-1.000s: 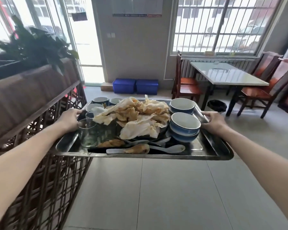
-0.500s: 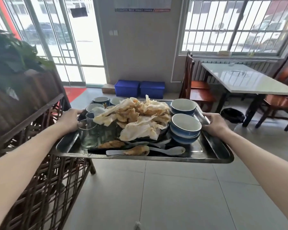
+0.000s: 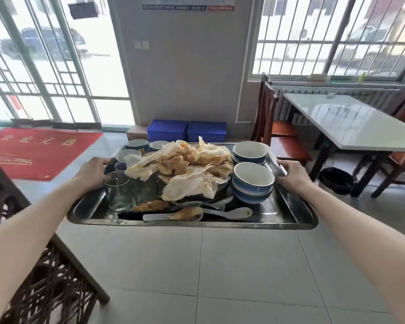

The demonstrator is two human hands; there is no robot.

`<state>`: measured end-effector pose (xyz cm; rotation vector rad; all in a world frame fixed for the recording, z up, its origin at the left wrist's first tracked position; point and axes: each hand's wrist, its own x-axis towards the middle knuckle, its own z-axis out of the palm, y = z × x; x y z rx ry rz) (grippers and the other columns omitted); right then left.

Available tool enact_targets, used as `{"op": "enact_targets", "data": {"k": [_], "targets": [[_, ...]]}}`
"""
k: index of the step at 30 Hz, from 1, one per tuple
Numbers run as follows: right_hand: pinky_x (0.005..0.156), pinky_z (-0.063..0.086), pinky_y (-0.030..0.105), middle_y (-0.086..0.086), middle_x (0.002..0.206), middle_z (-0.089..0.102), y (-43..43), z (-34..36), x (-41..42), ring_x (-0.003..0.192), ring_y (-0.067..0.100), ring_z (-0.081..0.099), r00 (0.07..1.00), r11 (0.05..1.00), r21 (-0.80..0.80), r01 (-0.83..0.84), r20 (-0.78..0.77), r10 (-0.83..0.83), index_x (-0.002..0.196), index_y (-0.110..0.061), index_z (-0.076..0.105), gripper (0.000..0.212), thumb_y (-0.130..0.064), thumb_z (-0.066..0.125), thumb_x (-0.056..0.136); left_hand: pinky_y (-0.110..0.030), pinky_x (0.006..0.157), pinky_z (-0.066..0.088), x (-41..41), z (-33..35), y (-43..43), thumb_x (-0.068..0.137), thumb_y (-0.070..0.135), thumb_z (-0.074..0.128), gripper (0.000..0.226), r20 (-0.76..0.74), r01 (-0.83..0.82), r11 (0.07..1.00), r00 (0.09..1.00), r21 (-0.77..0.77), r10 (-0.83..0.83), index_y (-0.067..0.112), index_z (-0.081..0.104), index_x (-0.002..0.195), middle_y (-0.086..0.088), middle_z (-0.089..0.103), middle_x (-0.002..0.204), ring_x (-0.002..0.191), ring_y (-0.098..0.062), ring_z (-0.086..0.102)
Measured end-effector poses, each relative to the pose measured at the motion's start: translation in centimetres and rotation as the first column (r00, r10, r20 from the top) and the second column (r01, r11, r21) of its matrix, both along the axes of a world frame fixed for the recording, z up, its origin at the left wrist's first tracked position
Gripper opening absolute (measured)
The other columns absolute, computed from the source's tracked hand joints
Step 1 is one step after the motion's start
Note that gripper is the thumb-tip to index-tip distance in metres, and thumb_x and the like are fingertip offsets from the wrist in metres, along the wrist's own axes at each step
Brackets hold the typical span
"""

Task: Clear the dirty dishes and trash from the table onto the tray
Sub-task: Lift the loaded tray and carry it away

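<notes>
**Tray** [image 3: 290, 213], steel, rectangular, raised rim. Held level in the air over the tiled floor [image 3: 220, 265], between both outstretched arms.
- Left hand [image 3: 91, 169]: closed round the left rim, toward the far half, just beside the glass.
- Right hand [image 3: 292, 175]: closed round the right rim, thumb on top, just beside the stacked bowls.

**Load, all inside the rim:**
- Heap of soiled napkins [image 3: 187, 169], centre, stained orange, covering a dark plate (mostly hidden).
- Stacked bowls [image 3: 253, 181], blue outside and white inside, right side; a further bowl [image 3: 249, 152] behind them.
- Glass [image 3: 117, 190], clear, upright, near-left.
- Small cups [image 3: 136, 143], far-left corner, partly hidden by the napkins.
- Spoons [image 3: 229, 212], white, lying along the near edge, with food scraps.

**Surroundings:**
- Floor: open tile ahead and below the tray.
- Table [image 3: 351, 127], white top, to the right, its near corner well apart from the right hand; a wooden chair [image 3: 267, 113] at its left end.
- Red mat [image 3: 38, 150], left, before the glass doors.
- Lattice partition [image 3: 45, 277], dark wood, low left, under the left forearm.
- Blue crates [image 3: 187, 130], against the far wall beyond the tray.
- Black bin [image 3: 337, 180], under the table.
</notes>
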<state>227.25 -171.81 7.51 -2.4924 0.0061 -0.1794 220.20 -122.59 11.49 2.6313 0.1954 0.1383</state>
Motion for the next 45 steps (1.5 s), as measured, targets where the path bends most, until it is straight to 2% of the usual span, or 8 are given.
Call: {"op": "enact_targets", "data": {"k": [6, 12, 17, 26, 30, 33, 40, 45], "targets": [[0.098, 0.039, 0.032, 0.016, 0.128, 0.061, -0.8, -0.6, 14.2, 0.120, 0.025, 0.054, 1.000, 1.000, 0.022, -0.007, 0.003, 0.007, 0.126, -0.005, 0.061, 0.044, -0.012, 0.066, 0.082, -0.038, 0.073, 0.051, 13.6, -0.1, -1.2, 0.049, 0.062, 0.047, 0.081, 0.042, 0.018, 1.000, 0.999, 0.011, -0.019, 0.011, 0.069, 0.107, -0.022, 0.070, 0.091, 0.081, -0.036, 0.065], [0.102, 0.035, 0.029, 0.013, 0.137, 0.054, -2.3, -0.5, 29.4, 0.128, 0.028, 0.048, 1.000, 0.999, 0.036, -0.006, 0.008, 0.006, 0.132, -0.006, 0.056, 0.052, -0.012, 0.068, 0.081, -0.035, 0.074, 0.041, 29.0, -1.5, -2.1, 0.083, 0.027, 0.070, 0.040, 0.054, -0.020, 1.000, 0.998, 0.015, 0.019, 0.003, 0.068, 0.115, -0.026, 0.068, 0.102, 0.084, -0.035, 0.061], [0.082, 0.042, 0.029, 0.016, 0.116, 0.067, -4.1, 1.6, 42.3, 0.109, 0.031, 0.060, 0.999, 0.999, 0.048, -0.013, 0.049, 0.011, 0.114, -0.008, 0.068, 0.036, -0.006, 0.065, 0.078, -0.034, 0.070, 0.043, 40.8, -0.2, -4.4, 0.063, 0.040, 0.055, 0.061, 0.062, -0.046, 0.998, 0.997, -0.034, 0.048, 0.005, 0.069, 0.112, -0.016, 0.066, 0.085, 0.074, -0.027, 0.057], [0.081, 0.038, 0.026, 0.014, 0.113, 0.068, -4.5, 1.1, 62.7, 0.106, 0.030, 0.061, 0.998, 0.999, 0.037, -0.023, 0.059, 0.021, 0.112, -0.012, 0.069, 0.031, -0.013, 0.065, 0.081, -0.034, 0.069, 0.043, 61.1, -2.0, -3.9, 0.064, 0.034, 0.056, 0.057, 0.088, -0.035, 0.999, 0.995, -0.030, 0.037, 0.006, 0.069, 0.113, -0.019, 0.066, 0.085, 0.072, -0.027, 0.055], [0.083, 0.037, 0.023, 0.012, 0.118, 0.067, -3.5, -0.1, 71.9, 0.109, 0.028, 0.060, 0.999, 1.000, 0.023, -0.018, 0.036, 0.017, 0.121, -0.013, 0.065, 0.041, -0.010, 0.066, 0.079, -0.034, 0.072, 0.044, 71.2, -3.3, -2.9, 0.080, 0.019, 0.069, 0.038, 0.066, -0.040, 0.999, 0.997, 0.002, 0.040, 0.005, 0.068, 0.115, -0.019, 0.066, 0.086, 0.074, -0.028, 0.056], [0.084, 0.038, 0.024, 0.013, 0.119, 0.066, -2.6, -0.7, 78.8, 0.111, 0.029, 0.060, 0.999, 0.999, 0.034, 0.017, 0.045, -0.019, 0.121, -0.010, 0.065, 0.042, -0.010, 0.067, 0.079, -0.036, 0.069, 0.048, 78.5, -2.9, -2.6, 0.067, 0.037, 0.061, 0.056, 0.065, 0.012, 0.999, 0.998, -0.030, -0.010, 0.007, 0.068, 0.113, -0.012, 0.063, 0.078, 0.070, -0.028, 0.057], [0.102, 0.043, 0.039, 0.009, 0.134, 0.058, -1.2, 0.3, 94.5, 0.124, 0.029, 0.052, 0.997, 0.997, 0.026, 0.079, 0.023, -0.080, 0.133, -0.014, 0.056, 0.052, -0.022, 0.067, 0.082, -0.031, 0.062, 0.042, 95.7, -1.6, -1.2, 0.078, 0.039, 0.072, 0.037, 0.095, 0.056, 0.998, 0.994, -0.036, -0.052, 0.009, 0.071, 0.100, -0.006, 0.062, 0.070, 0.063, -0.022, 0.056], [0.102, 0.038, 0.032, 0.013, 0.134, 0.056, -0.8, 0.3, 105.3, 0.126, 0.028, 0.051, 0.997, 0.996, 0.041, 0.074, 0.031, -0.075, 0.134, -0.007, 0.053, 0.055, -0.015, 0.068, 0.082, -0.036, 0.070, 0.043, 106.6, -2.0, -0.5, 0.062, 0.047, 0.063, 0.051, 0.113, 0.105, 0.991, 0.989, -0.082, -0.095, 0.017, 0.071, 0.102, -0.007, 0.066, 0.081, 0.076, -0.024, 0.058]]}}
